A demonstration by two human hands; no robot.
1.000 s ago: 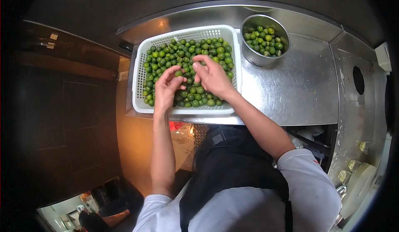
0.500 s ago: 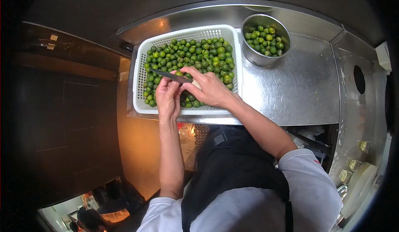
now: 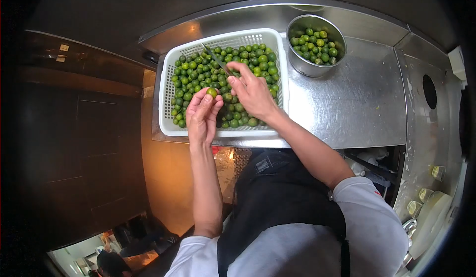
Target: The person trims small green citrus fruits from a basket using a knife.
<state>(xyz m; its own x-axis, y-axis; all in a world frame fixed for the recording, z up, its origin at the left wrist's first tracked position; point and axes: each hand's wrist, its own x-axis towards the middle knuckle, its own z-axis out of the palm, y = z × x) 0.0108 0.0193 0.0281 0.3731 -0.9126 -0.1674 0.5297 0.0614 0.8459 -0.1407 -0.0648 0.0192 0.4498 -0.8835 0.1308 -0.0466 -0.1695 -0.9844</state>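
Note:
My left hand (image 3: 202, 112) pinches a small green lime (image 3: 211, 92) between thumb and fingertips over the near part of a white plastic basket (image 3: 166, 93). In my right hand (image 3: 252, 94) is a knife (image 3: 216, 60), its blade pointing up and to the left, away from the lime. The knife's handle is mostly hidden by my fingers. Beneath both hands, many loose limes (image 3: 198, 68) fill the basket.
A steel pot (image 3: 310, 69) holding more limes stands right of the basket on the steel counter (image 3: 352, 103). Several small clear cups (image 3: 425, 194) sit along the right side. Another person (image 3: 111, 263) shows at the lower left.
The knife has swung up and away from my left hand, its tip now farther back. My right hand has moved slightly right, and the lime in my left fingers is now exposed.

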